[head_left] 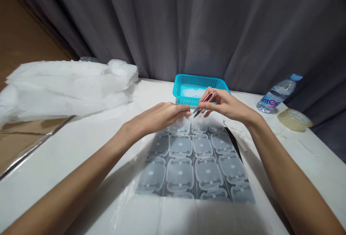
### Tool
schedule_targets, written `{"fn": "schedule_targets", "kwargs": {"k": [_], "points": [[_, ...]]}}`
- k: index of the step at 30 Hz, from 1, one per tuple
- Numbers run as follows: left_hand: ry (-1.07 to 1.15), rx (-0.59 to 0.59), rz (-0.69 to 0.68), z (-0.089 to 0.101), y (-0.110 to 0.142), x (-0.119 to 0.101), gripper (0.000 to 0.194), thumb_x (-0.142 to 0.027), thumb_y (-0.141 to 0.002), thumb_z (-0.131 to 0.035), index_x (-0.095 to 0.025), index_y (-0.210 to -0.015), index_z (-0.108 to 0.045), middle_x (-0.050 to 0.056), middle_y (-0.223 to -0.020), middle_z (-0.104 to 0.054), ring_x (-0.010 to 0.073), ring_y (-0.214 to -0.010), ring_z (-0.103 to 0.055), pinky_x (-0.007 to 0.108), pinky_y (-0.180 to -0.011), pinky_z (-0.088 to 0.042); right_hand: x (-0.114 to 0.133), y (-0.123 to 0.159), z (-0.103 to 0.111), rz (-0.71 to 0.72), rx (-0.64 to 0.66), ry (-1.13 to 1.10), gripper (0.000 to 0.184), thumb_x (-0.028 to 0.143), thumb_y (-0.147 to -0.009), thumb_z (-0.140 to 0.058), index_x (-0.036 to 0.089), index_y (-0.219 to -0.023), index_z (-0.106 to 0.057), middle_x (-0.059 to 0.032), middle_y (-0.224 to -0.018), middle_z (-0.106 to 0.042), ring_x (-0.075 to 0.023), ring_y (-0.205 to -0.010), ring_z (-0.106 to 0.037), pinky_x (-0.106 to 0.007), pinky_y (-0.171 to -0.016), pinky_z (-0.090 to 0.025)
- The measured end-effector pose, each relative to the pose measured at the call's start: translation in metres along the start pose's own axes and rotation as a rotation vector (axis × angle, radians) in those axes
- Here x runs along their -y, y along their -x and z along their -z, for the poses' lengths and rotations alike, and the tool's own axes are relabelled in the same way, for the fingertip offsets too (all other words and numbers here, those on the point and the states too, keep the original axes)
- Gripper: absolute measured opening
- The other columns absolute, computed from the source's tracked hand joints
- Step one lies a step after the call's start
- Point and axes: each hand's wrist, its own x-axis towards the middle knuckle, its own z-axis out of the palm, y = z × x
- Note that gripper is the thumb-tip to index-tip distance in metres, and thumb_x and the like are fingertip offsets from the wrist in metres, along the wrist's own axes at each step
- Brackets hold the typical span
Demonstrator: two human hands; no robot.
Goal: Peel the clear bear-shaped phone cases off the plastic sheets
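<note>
A translucent sheet (189, 163) with rows of rounded moulded pieces lies over a dark backing in front of me on the white table (67, 148). My left hand (162, 114) is closed in a pinch on the sheet's far edge. My right hand (224, 103) grips small pink thread snips (204, 102), their blades pointing down-left at the sheet edge right beside my left fingertips.
A turquoise plastic basket (200, 83) with white pieces inside stands just beyond my hands. A pile of white sheeting (67, 83) lies at the left. A water bottle (278, 92) and a roll of tape (294, 119) sit at the right. A grey curtain hangs behind.
</note>
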Motion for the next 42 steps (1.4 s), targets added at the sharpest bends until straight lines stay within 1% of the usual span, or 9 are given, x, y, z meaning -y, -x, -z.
{"fn": "schedule_targets", "kwargs": {"k": [3,7,9,14,21,30,35,39,42], "points": [[-0.043,-0.012,-0.02,-0.002,0.001,0.001,0.03,-0.031,-0.11,-0.039,-0.022,-0.115,-0.067,0.003,-0.086,-0.07,0.0177,-0.071,-0.063,0.028,-0.065,-0.038,-0.003,-0.002,0.0,0.008,0.004,-0.012,0.045,0.06,-0.08,-0.085,0.019,-0.09,-0.068,-0.0021,-0.083,-0.071,-0.0193,-0.08,-0.073,-0.035,-0.074,-0.065],[-0.082,-0.023,-0.02,-0.003,0.001,-0.001,0.026,-0.03,-0.109,-0.042,-0.022,-0.11,-0.067,0.001,-0.073,-0.062,0.0161,-0.061,-0.056,0.028,-0.061,-0.034,-0.008,-0.004,0.0,0.018,-0.005,-0.018,0.043,0.057,-0.081,-0.085,0.018,-0.091,-0.07,-0.0026,-0.085,-0.072,-0.0196,-0.082,-0.075,-0.034,-0.079,-0.062],[-0.054,-0.037,-0.019,-0.004,0.001,-0.002,0.026,-0.031,-0.108,-0.043,-0.023,-0.111,-0.067,0.0,-0.072,-0.06,0.0157,-0.059,-0.055,0.028,-0.06,-0.035,-0.01,-0.005,-0.001,0.025,-0.025,-0.025,0.043,0.057,-0.081,-0.085,0.018,-0.092,-0.07,-0.0031,-0.087,-0.072,-0.0198,-0.084,-0.074,-0.034,-0.08,-0.062],[0.037,-0.02,0.007,-0.008,-0.001,-0.002,0.034,-0.039,-0.111,-0.04,-0.027,-0.129,-0.066,0.001,-0.079,-0.067,0.0159,-0.061,-0.057,0.027,-0.064,-0.04,-0.013,-0.008,-0.005,0.03,-0.046,-0.037,0.043,0.057,-0.081,-0.085,0.019,-0.091,-0.069,-0.0025,-0.084,-0.073,-0.0189,-0.083,-0.073,-0.033,-0.079,-0.061],[-0.026,-0.012,-0.004,-0.006,-0.001,0.002,0.031,-0.035,-0.111,-0.04,-0.026,-0.124,-0.067,0.003,-0.09,-0.072,0.0172,-0.068,-0.062,0.028,-0.065,-0.037,-0.017,-0.009,-0.007,0.017,-0.024,-0.031,0.04,0.054,-0.082,-0.085,0.018,-0.09,-0.068,-0.0025,-0.084,-0.073,-0.0189,-0.084,-0.074,-0.032,-0.078,-0.062],[-0.007,-0.008,-0.032,-0.012,0.0,0.006,0.037,-0.036,-0.113,-0.038,-0.031,-0.139,-0.063,0.003,-0.105,-0.076,0.0185,-0.079,-0.068,0.028,-0.07,-0.041,-0.02,-0.011,-0.009,0.054,-0.012,-0.02,0.04,0.056,-0.083,-0.084,0.019,-0.088,-0.068,-0.0024,-0.083,-0.073,-0.0192,-0.081,-0.075,-0.033,-0.077,-0.061],[0.001,-0.011,-0.026,-0.012,0.001,0.007,0.04,-0.039,-0.113,-0.037,-0.035,-0.147,-0.057,0.002,-0.103,-0.076,0.0177,-0.078,-0.066,0.027,-0.072,-0.041,-0.019,-0.01,-0.01,0.069,-0.016,-0.016,0.041,0.056,-0.084,-0.083,0.018,-0.087,-0.068,-0.0023,-0.082,-0.073,-0.0195,-0.08,-0.075,-0.032,-0.076,-0.06],[-0.021,-0.002,-0.04,-0.011,0.0,0.007,0.036,-0.034,-0.112,-0.038,-0.029,-0.136,-0.064,0.003,-0.1,-0.075,0.017,-0.075,-0.064,0.028,-0.069,-0.039,-0.021,-0.01,-0.01,0.089,-0.024,-0.032,0.041,0.055,-0.083,-0.084,0.017,-0.085,-0.067,-0.0032,-0.079,-0.073,-0.0187,-0.075,-0.074,-0.032,-0.072,-0.06],[-0.029,0.005,-0.046,-0.011,-0.001,0.007,0.033,-0.031,-0.111,-0.038,-0.026,-0.129,-0.065,0.003,-0.1,-0.074,0.0165,-0.074,-0.063,0.028,-0.069,-0.039,-0.023,-0.01,-0.009,0.093,-0.024,-0.041,0.04,0.053,-0.084,-0.085,0.017,-0.084,-0.067,-0.0038,-0.078,-0.074,-0.0181,-0.072,-0.073,-0.032,-0.071,-0.059]]}}
